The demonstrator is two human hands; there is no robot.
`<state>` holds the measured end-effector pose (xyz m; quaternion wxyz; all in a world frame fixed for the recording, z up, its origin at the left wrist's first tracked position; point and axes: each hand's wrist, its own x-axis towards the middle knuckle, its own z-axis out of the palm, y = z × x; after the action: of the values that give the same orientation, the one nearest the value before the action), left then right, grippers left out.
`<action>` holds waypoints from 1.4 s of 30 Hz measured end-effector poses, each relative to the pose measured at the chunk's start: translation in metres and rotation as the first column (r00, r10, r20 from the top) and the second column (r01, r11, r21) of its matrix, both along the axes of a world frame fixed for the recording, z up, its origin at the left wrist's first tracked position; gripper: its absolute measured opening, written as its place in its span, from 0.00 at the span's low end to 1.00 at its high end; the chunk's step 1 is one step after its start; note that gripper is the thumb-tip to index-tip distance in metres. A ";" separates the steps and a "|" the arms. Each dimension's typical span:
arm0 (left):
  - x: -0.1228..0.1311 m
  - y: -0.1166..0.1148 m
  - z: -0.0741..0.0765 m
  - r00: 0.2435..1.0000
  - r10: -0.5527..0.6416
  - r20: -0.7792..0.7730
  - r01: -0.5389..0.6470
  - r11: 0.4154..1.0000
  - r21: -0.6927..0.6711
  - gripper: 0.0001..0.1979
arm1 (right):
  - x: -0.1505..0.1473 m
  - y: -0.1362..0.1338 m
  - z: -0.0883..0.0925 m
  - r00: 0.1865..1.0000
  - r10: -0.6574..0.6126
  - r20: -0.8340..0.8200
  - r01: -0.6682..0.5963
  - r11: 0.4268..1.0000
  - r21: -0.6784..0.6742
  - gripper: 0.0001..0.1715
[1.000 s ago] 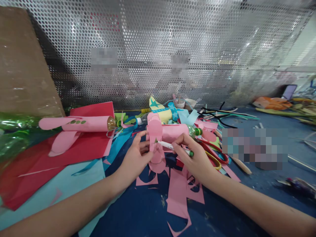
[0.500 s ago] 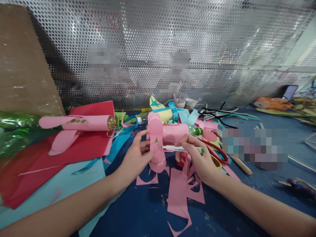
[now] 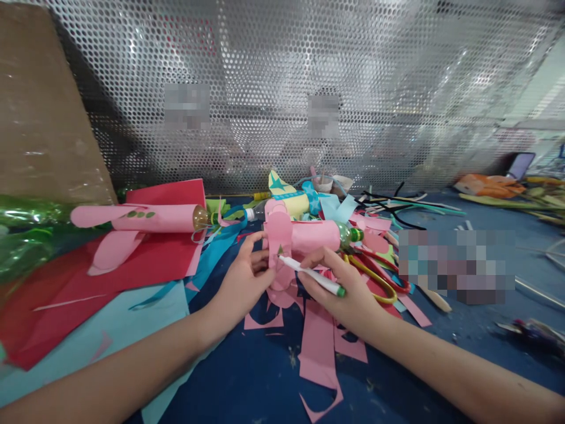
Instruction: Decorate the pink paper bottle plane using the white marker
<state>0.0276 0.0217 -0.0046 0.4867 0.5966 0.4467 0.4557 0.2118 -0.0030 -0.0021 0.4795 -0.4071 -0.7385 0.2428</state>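
In front of me lies a toy plane made from a green-capped plastic bottle (image 3: 348, 234) wrapped in pink paper (image 3: 314, 237). A long, rounded pink paper wing (image 3: 279, 227) crosses its left end and bears a small green triangle. My left hand (image 3: 242, 271) grips the wing's left edge, thumb on top and the other fingers partly hidden behind. Closed around a white marker with a green end (image 3: 314, 275) is my right hand (image 3: 348, 288). The marker's tip rests at or just over the wing beside the green triangle; whether it touches is unclear.
Pink paper scraps (image 3: 318, 341) lie below the plane, with red-and-yellow-handled scissors (image 3: 388, 288) to the right. Another pink bottle plane (image 3: 172, 219) sits on red paper (image 3: 154, 259) at left. Behind stands a yellow-and-blue plane (image 3: 293, 205). Perforated silvery sheeting (image 3: 265, 118) closes off the back.
My right hand has brought the marker's tip left and up towards the green triangle, and the marker's green end now points down and right. My left hand keeps its grip on the wing.
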 end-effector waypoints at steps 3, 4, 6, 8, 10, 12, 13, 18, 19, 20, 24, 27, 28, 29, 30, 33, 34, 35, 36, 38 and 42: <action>0.000 -0.001 0.001 1.000 0.004 -0.004 -0.004 1.000 -0.008 0.28 | 0.000 0.001 -0.001 0.999 0.028 0.022 -0.028 1.000 0.008 0.04; 0.001 -0.001 0.001 1.000 0.007 -0.005 -0.007 1.000 -0.009 0.27 | 0.000 0.002 -0.001 0.999 0.035 0.030 -0.035 0.999 0.011 0.04; 0.001 -0.002 0.002 1.000 0.011 -0.005 -0.011 1.000 -0.011 0.27 | 0.000 0.002 -0.002 0.998 0.043 0.045 -0.043 0.999 0.008 0.04; 0.002 -0.002 0.003 1.000 0.010 -0.003 -0.010 1.000 -0.012 0.27 | 0.000 0.003 -0.003 0.997 0.047 0.057 -0.047 0.999 0.002 0.04; 0.002 -0.002 0.003 1.000 0.009 -0.005 -0.009 1.000 -0.012 0.27 | 0.001 0.003 -0.004 0.997 0.050 0.062 -0.050 0.999 -0.001 0.04; 0.001 -0.001 0.002 1.000 0.010 -0.010 -0.010 1.000 -0.007 0.27 | 0.001 0.004 -0.006 0.997 0.052 0.063 -0.052 0.999 -0.002 0.04; 0.001 0.000 0.002 1.000 0.012 -0.013 -0.012 1.000 -0.006 0.27 | 0.001 0.004 -0.006 0.997 0.051 0.063 -0.051 0.999 -0.001 0.04; 0.001 0.000 0.001 1.000 0.009 -0.012 -0.010 1.000 -0.015 0.29 | 0.000 0.005 -0.005 0.997 0.050 0.054 -0.049 0.999 -0.007 0.03; 0.001 0.000 0.001 1.000 0.010 -0.013 -0.010 1.000 -0.016 0.29 | -0.001 0.005 -0.005 0.997 0.050 0.057 -0.050 0.999 -0.010 0.03; 0.001 0.000 0.002 1.000 0.012 -0.014 -0.012 1.000 -0.016 0.29 | -0.001 0.005 -0.005 0.997 0.050 0.061 -0.049 0.999 -0.012 0.04; 0.001 -0.001 0.003 1.000 0.014 -0.026 -0.014 1.000 -0.012 0.29 | 0.000 0.005 -0.004 0.997 0.045 0.063 -0.045 0.999 -0.007 0.05; 0.001 0.000 0.002 1.000 0.014 -0.025 -0.015 1.000 -0.010 0.29 | 0.000 0.005 -0.004 0.997 0.054 0.059 -0.053 0.998 -0.016 0.05; 0.001 0.000 0.002 1.000 0.016 -0.024 -0.016 1.000 -0.008 0.29 | 0.000 0.005 -0.004 0.997 0.057 0.057 -0.055 0.998 -0.020 0.05; 0.001 0.000 0.002 1.000 0.016 -0.022 -0.016 1.000 -0.005 0.29 | -0.001 0.005 -0.005 0.997 0.058 0.056 -0.057 0.998 -0.024 0.05; 0.001 0.000 0.002 1.000 0.015 -0.020 -0.015 1.000 -0.003 0.28 | -0.001 0.005 -0.005 0.997 0.059 0.052 -0.058 0.998 -0.026 0.04; 0.001 0.000 0.002 1.000 0.009 -0.024 -0.009 1.000 -0.002 0.28 | -0.001 0.005 -0.006 0.997 0.061 0.042 -0.059 0.998 -0.030 0.05; 0.001 0.000 0.003 1.000 0.009 -0.025 -0.009 1.000 -0.002 0.28 | -0.001 0.005 -0.006 0.997 0.062 0.042 -0.060 0.998 -0.034 0.05; 0.001 0.000 0.003 1.000 0.010 -0.025 -0.010 1.000 -0.004 0.28 | -0.001 0.005 -0.006 0.997 0.061 0.043 -0.059 0.998 -0.037 0.05; 0.001 0.000 0.003 1.000 0.010 -0.024 -0.010 1.000 -0.005 0.28 | -0.001 0.005 -0.006 0.997 0.060 0.044 -0.058 0.997 -0.041 0.05; 0.001 0.000 0.003 1.000 0.011 -0.022 -0.011 1.000 -0.002 0.28 | -0.001 0.005 -0.006 0.997 0.057 0.047 -0.055 0.997 -0.049 0.05; 0.001 0.000 0.003 1.000 0.006 -0.022 -0.006 1.000 -0.002 0.28 | -0.001 0.005 -0.005 0.997 0.054 0.051 -0.051 0.997 -0.058 0.04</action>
<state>0.0284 0.0220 -0.0017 0.4809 0.5998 0.4544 0.4501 0.2111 0.0017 -0.0069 0.4415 -0.4071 -0.7543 0.2654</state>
